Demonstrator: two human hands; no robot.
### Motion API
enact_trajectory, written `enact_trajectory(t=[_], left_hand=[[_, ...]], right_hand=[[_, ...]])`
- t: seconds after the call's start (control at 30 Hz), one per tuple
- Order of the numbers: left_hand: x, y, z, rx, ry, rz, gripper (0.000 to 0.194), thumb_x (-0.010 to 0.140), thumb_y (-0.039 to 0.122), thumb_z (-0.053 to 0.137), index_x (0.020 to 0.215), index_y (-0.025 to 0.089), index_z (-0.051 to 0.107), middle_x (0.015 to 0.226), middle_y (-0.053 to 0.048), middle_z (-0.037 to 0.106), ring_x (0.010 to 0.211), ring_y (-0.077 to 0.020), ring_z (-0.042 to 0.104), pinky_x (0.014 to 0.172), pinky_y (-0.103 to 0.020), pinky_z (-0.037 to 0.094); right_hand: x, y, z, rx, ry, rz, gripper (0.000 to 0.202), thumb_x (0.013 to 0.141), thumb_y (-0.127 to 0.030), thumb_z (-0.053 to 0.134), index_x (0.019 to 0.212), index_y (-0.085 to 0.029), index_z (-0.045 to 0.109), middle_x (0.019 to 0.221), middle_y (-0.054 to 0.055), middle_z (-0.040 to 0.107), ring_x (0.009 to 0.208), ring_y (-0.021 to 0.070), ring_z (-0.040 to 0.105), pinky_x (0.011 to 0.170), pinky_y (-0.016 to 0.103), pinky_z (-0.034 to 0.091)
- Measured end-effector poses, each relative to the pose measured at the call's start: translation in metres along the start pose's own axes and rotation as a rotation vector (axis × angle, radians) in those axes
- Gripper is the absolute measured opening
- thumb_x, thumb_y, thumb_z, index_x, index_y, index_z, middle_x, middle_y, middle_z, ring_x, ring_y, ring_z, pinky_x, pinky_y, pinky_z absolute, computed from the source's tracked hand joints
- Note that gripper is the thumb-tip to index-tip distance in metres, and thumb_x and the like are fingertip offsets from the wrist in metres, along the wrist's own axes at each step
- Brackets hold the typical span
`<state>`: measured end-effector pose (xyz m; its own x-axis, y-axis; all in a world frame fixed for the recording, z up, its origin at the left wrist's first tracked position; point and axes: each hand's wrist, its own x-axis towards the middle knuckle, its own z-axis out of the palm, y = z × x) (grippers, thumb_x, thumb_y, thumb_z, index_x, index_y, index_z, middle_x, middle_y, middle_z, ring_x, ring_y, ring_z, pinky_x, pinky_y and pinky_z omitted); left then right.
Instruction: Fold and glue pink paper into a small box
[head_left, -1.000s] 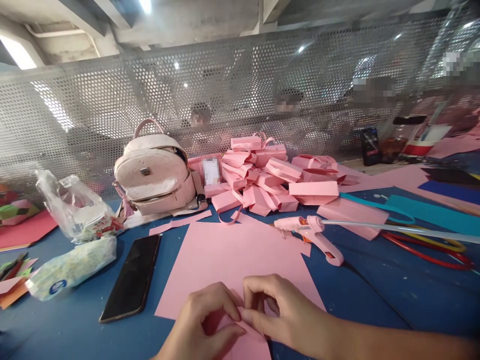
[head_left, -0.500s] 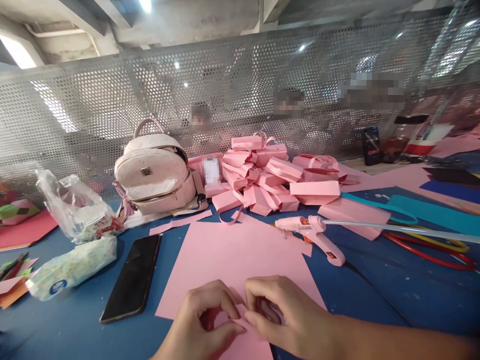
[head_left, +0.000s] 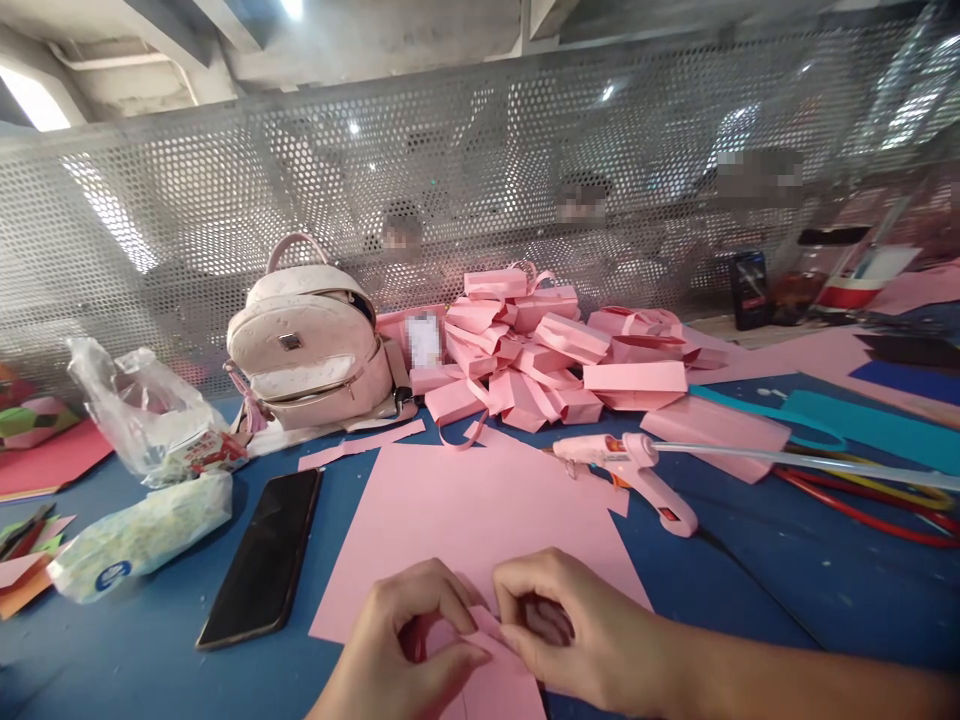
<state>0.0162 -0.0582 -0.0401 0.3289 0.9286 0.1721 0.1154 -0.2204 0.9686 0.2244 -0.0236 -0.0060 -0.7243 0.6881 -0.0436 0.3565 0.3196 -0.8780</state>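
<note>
At the lower middle, a small piece of pink paper (head_left: 495,672) is pinched between both hands, its far edge bent up in a fold. My left hand (head_left: 416,640) closes thumb and fingers on the fold's left part. Beside it, my right hand (head_left: 574,635) grips the right part, fingers curled in. Beneath and beyond the hands lies a large flat pink sheet (head_left: 442,510). A pink glue gun (head_left: 637,465) with a clear glue stick rests on its side past the sheet's right edge.
A pile of folded pink paper pieces (head_left: 525,350) stands behind the sheet. On the left are a pale backpack (head_left: 307,345), a black phone (head_left: 262,560), a tissue pack (head_left: 146,535) and a plastic bag (head_left: 150,420). Red and yellow cords (head_left: 862,505) lie right. A perforated metal screen (head_left: 480,170) closes the back.
Both hands stay almost in place on the small pink paper. The right fingertips have shifted slightly right along the fold, and the view has moved a little.
</note>
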Motion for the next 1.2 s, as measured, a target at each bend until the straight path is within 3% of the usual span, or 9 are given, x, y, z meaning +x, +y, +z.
enact_trajectory(t=[0.17, 0.33, 0.47, 0.53, 0.7, 1.07, 1.2], left_hand=[[0.001, 0.004, -0.003, -0.016, 0.054, -0.044, 0.010, 0.083, 0.015, 0.070, 0.075, 0.017, 0.065, 0.089, -0.007, 0.071, 0.093, -0.0223, 0.068, 0.084, -0.030, 0.051], [-0.001, 0.006, -0.005, 0.074, 0.132, -0.059, 0.013, 0.084, 0.018, 0.067, 0.076, 0.019, 0.057, 0.083, -0.003, 0.067, 0.082, -0.0167, 0.064, 0.076, -0.023, 0.048], [-0.001, 0.010, -0.002, 0.052, 0.210, -0.065, 0.022, 0.082, 0.021, 0.068, 0.101, 0.021, 0.057, 0.083, 0.000, 0.065, 0.080, -0.0160, 0.064, 0.073, -0.022, 0.050], [-0.001, 0.013, -0.002, 0.087, 0.164, -0.079, 0.031, 0.082, 0.020, 0.068, 0.112, 0.021, 0.059, 0.087, -0.001, 0.068, 0.082, -0.0168, 0.067, 0.076, -0.023, 0.052], [0.001, 0.017, -0.004, 0.201, 0.071, -0.060, 0.016, 0.083, 0.017, 0.066, 0.096, 0.022, 0.073, 0.098, -0.004, 0.077, 0.094, -0.0206, 0.071, 0.086, -0.025, 0.054], [-0.003, 0.013, 0.000, 0.207, 0.099, 0.028, 0.010, 0.085, 0.015, 0.064, 0.090, 0.021, 0.071, 0.087, -0.001, 0.076, 0.081, -0.0156, 0.070, 0.076, -0.020, 0.053], [-0.001, 0.016, 0.000, 0.257, 0.082, 0.022, 0.014, 0.083, 0.015, 0.066, 0.094, 0.021, 0.072, 0.090, -0.002, 0.076, 0.084, -0.0169, 0.070, 0.078, -0.022, 0.052]], right_hand=[[0.000, 0.004, 0.001, 0.061, 0.045, -0.019, 0.016, 0.085, -0.023, 0.058, 0.073, -0.019, 0.050, 0.060, -0.007, 0.042, 0.055, 0.0085, 0.038, 0.051, 0.020, 0.029], [0.002, 0.006, 0.001, 0.097, 0.132, 0.016, 0.009, 0.085, -0.024, 0.062, 0.080, -0.017, 0.059, 0.066, -0.006, 0.050, 0.060, 0.0092, 0.041, 0.054, 0.020, 0.033], [0.003, 0.007, 0.001, 0.096, 0.180, 0.025, 0.010, 0.085, -0.024, 0.063, 0.078, -0.017, 0.060, 0.065, -0.005, 0.049, 0.060, 0.0095, 0.040, 0.054, 0.021, 0.033], [0.003, 0.007, 0.002, 0.096, 0.184, 0.029, 0.011, 0.085, -0.025, 0.064, 0.079, -0.017, 0.061, 0.065, -0.005, 0.050, 0.060, 0.0097, 0.041, 0.055, 0.021, 0.033], [0.003, 0.008, 0.003, 0.095, 0.172, 0.015, 0.011, 0.085, -0.025, 0.065, 0.078, -0.017, 0.063, 0.066, -0.004, 0.054, 0.061, 0.0104, 0.043, 0.055, 0.022, 0.034], [0.003, 0.009, 0.005, 0.145, 0.139, 0.032, 0.022, 0.088, -0.034, 0.068, 0.078, -0.016, 0.061, 0.068, -0.003, 0.056, 0.064, 0.0117, 0.047, 0.059, 0.023, 0.036], [0.003, 0.008, 0.004, 0.107, 0.134, 0.001, 0.021, 0.089, -0.032, 0.065, 0.076, -0.017, 0.059, 0.069, -0.002, 0.056, 0.065, 0.0119, 0.048, 0.060, 0.023, 0.037]])
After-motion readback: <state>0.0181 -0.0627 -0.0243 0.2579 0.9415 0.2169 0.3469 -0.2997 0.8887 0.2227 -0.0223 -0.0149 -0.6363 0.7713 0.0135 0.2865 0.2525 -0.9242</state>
